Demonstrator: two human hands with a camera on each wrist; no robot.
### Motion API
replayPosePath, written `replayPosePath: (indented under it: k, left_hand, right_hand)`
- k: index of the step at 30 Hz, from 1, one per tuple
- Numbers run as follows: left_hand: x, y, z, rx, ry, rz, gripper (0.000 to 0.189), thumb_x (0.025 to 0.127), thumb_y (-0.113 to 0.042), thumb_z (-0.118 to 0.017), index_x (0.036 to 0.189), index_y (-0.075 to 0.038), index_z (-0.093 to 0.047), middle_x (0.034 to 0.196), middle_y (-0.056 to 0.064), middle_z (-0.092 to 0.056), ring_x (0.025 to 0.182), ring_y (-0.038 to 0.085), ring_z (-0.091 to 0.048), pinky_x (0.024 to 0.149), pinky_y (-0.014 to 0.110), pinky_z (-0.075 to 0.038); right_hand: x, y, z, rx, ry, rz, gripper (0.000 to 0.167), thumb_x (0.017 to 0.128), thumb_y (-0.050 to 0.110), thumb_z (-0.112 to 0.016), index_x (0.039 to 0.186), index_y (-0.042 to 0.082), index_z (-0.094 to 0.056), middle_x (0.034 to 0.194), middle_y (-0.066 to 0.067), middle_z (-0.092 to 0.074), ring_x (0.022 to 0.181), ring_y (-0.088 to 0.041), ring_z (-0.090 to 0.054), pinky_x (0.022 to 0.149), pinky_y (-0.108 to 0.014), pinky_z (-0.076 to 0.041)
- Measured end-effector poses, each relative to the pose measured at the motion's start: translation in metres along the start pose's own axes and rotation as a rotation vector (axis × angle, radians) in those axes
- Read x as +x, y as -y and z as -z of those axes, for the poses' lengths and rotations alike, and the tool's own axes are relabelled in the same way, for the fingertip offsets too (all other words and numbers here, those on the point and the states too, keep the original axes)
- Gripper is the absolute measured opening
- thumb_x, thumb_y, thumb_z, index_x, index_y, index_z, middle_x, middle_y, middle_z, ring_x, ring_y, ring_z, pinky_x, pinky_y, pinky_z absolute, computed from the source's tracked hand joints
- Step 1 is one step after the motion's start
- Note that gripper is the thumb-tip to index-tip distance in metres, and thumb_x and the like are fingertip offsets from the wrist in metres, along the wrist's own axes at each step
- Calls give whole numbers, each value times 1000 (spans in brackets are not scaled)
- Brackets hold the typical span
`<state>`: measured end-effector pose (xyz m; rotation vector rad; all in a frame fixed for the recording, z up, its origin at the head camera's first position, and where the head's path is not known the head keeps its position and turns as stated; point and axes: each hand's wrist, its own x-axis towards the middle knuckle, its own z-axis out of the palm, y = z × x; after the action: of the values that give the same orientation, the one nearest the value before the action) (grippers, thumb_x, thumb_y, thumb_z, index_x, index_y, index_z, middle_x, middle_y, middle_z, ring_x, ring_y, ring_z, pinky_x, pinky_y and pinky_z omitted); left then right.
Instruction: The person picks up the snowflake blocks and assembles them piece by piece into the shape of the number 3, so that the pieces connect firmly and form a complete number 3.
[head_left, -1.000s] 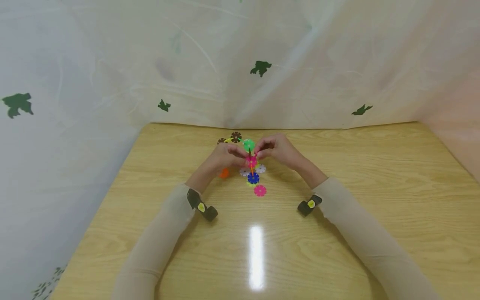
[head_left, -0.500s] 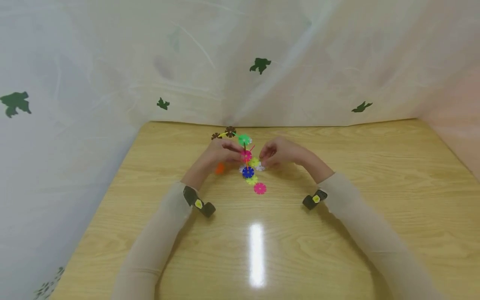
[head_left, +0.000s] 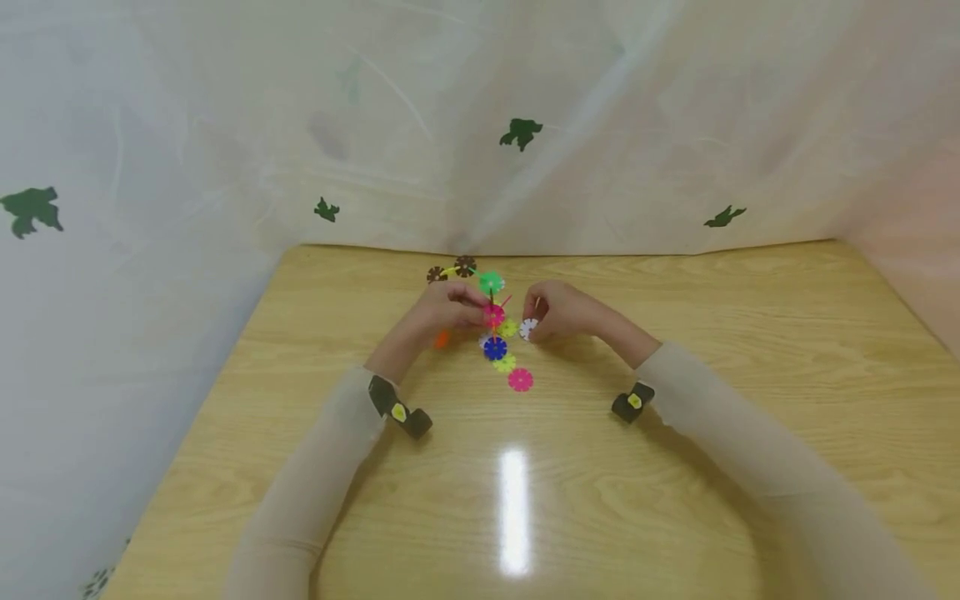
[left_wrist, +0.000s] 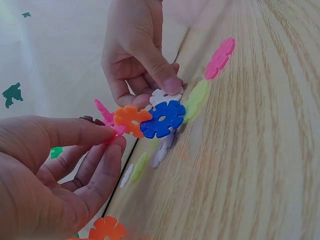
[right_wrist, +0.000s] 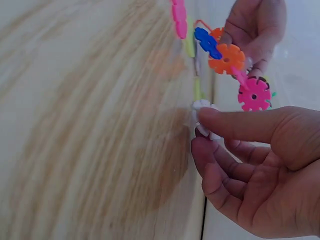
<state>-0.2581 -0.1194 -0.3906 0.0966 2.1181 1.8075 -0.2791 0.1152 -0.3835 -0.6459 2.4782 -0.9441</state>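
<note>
My left hand (head_left: 450, 307) pinches a pink notched disc (left_wrist: 118, 130) between thumb and forefinger. That disc belongs to a chain of interlocking plastic discs. From it, an orange disc (left_wrist: 131, 120) and a blue disc (left_wrist: 162, 119) extend towards the tabletop. A second pink disc (right_wrist: 254, 95) stands out on the chain's right side. Just right of the chain, my right hand (head_left: 566, 310) pinches a white disc (head_left: 528, 329) by its edge, close over the table. In the right wrist view the thumb covers part of this white disc.
A green disc (head_left: 491, 282) and brown discs (head_left: 465, 266) continue the chain behind the left hand. Loose pink (head_left: 521, 380) and yellow (head_left: 506, 363) discs lie nearer on the wooden table (head_left: 585, 500). An orange disc (head_left: 442, 340) lies by the left wrist. A pale curtain (head_left: 420, 125) hangs behind.
My right hand has left the pink disc on the chain, reached down to the table and picked up the white disc. The left hand keeps its grip, shifted slightly left.
</note>
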Motion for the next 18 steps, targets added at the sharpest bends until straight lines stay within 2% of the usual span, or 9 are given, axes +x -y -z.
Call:
replayPosePath:
  k: [4, 9, 11, 14, 18]
  left_hand:
    - [0, 0, -1, -2, -7, 14, 26, 86, 14, -68, 112, 12, -65, 86, 0, -69, 75, 9, -69, 87, 35, -63]
    - [0, 0, -2, -15, -8, 28, 29, 86, 15, -67, 114, 13, -64, 89, 3, -68, 77, 10, -69, 88, 35, -62]
    - [0, -1, -2, -14, -8, 31, 28, 86, 15, -67, 114, 12, -64, 89, 3, -68, 77, 11, -69, 88, 36, -62]
    - [1, 0, -1, -12, -9, 28, 28, 86, 14, -68, 114, 11, -64, 89, 3, -68, 78, 11, -70, 88, 36, -62]
    - [1, 0, -1, -15, -4, 22, 27, 85, 13, -69, 111, 10, -65, 88, 3, -70, 77, 11, -70, 86, 34, -63]
  right_hand:
    - [-1, -5, 4, 100, -93, -5, 17, 88, 1, -75, 100, 1, -64, 92, -11, -65, 86, -20, -60, 72, -27, -52]
    - [-2, -6, 7, 396, -236, -7, 21, 94, 1, -70, 113, -7, -65, 87, -4, -70, 77, -12, -67, 72, -30, -62]
    - [-2, -4, 7, 487, -280, -5, 26, 94, 2, -70, 117, -9, -65, 86, 0, -71, 75, -9, -68, 76, -31, -63]
    - [-2, -1, 7, 555, -328, 7, 29, 94, 2, -70, 120, -10, -65, 83, 6, -72, 75, -6, -70, 81, -35, -64]
    - [1, -1, 3, 595, -350, 33, 30, 94, 1, -70, 120, -12, -65, 81, 8, -72, 75, -6, -71, 83, -39, -64]
